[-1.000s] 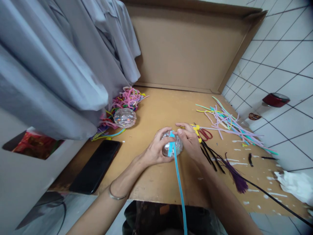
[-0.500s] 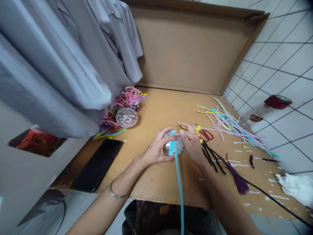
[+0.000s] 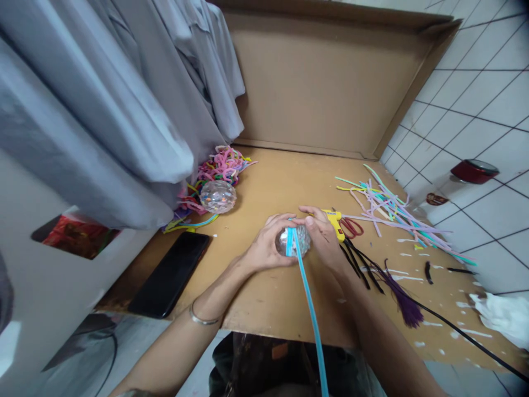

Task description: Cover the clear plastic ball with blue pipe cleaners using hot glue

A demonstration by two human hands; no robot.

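My left hand (image 3: 270,242) is wrapped around a clear faceted ball (image 3: 305,241) from the left, fingers over its top and thumb side below. Light blue pipe cleaners (image 3: 291,242) lie side by side across the ball's face, and one long blue length (image 3: 309,300) trails from them towards my lap. Closed against the upper right of the ball is my right hand (image 3: 324,237), its fingertips meeting the left ones at the top edge. What those fingertips press there is partly hidden. A yellow glue gun (image 3: 335,223) lies just beyond the right hand.
A second clear ball (image 3: 218,197) sits by a tangle of coloured pipe cleaners (image 3: 227,165) on the left. Nearby lies a black phone (image 3: 170,275). Rightward are red-handled scissors (image 3: 352,227), loose pastel pipe cleaners (image 3: 386,207), a purple tassel (image 3: 405,303), a black cord (image 3: 463,333) and a clear bottle (image 3: 444,190).
The right hand's fingers have closed in on the ball's upper right edge. The blue tail has swung to the right, and the ball has tilted slightly.
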